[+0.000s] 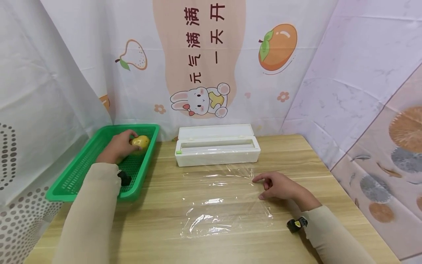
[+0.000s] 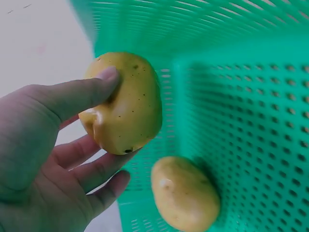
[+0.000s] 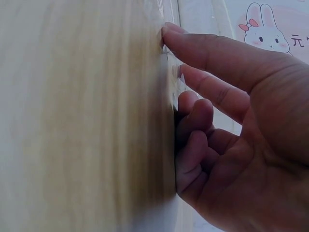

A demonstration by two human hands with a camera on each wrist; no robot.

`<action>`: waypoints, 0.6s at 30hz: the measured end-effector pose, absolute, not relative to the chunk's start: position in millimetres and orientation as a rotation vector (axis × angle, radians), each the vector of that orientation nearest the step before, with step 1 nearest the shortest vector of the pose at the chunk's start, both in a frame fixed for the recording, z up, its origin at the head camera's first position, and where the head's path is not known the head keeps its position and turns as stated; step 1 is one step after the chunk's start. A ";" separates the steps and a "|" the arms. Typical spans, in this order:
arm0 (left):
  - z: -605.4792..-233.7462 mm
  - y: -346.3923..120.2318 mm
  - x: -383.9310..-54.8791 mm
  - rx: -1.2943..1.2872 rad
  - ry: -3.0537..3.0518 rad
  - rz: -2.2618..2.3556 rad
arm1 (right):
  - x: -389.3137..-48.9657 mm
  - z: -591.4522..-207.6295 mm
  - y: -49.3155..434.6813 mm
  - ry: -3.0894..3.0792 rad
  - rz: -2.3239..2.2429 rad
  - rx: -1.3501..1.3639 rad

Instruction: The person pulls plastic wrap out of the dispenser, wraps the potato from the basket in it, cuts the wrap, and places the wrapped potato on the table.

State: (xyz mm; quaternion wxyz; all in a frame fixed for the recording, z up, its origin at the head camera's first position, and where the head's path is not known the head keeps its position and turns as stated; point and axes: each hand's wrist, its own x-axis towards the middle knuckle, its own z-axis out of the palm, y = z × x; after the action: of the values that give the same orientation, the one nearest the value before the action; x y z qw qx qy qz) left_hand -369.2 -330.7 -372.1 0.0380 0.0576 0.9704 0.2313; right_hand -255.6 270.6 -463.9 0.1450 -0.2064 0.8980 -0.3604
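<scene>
My left hand (image 1: 120,146) grips a yellow potato (image 1: 140,142) between thumb and fingers, inside the green basket (image 1: 148,157). In the left wrist view that potato (image 2: 128,104) shows small dark spots. A second potato (image 2: 186,193) lies below it in the basket. A sheet of clear plastic wrap (image 1: 214,209) is spread on the table, wrinkled and shiny. At its right edge my right hand (image 1: 278,186) touches the wrap with index fingertip and thumb, which stand apart. Its other fingers curl inward, as the right wrist view shows.
A white cling film box (image 1: 217,157) stands behind the wrap with its lid (image 1: 215,131) raised. The wooden table (image 1: 155,234) runs back to a printed curtain (image 1: 141,91). More curtain hangs close on the left and right.
</scene>
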 end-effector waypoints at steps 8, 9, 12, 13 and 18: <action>-340.6 -324.6 -349.9 0.138 3.033 0.882 | -255.0 -465.5 271.5 2.586 -1.051 -0.598; -337.9 -324.1 -348.1 0.139 3.050 0.917 | -255.1 -465.9 271.5 2.586 -1.053 -0.601; -331.3 -321.8 -341.5 0.127 3.095 1.032 | -255.2 -466.3 271.3 2.585 -1.051 -0.605; -329.2 -320.6 -339.1 0.120 3.103 1.071 | -255.2 -466.1 271.2 2.585 -1.049 -0.595; -317.0 -309.9 -323.2 0.084 3.140 1.235 | -254.6 -464.2 271.0 2.591 -1.045 -0.584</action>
State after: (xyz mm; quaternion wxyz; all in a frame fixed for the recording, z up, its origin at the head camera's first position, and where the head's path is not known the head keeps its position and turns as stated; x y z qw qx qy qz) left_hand -323.2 -309.9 -317.0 -0.1167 0.0246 0.9239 0.3635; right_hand -254.6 271.0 -464.2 0.1433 -0.2026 0.8983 -0.3625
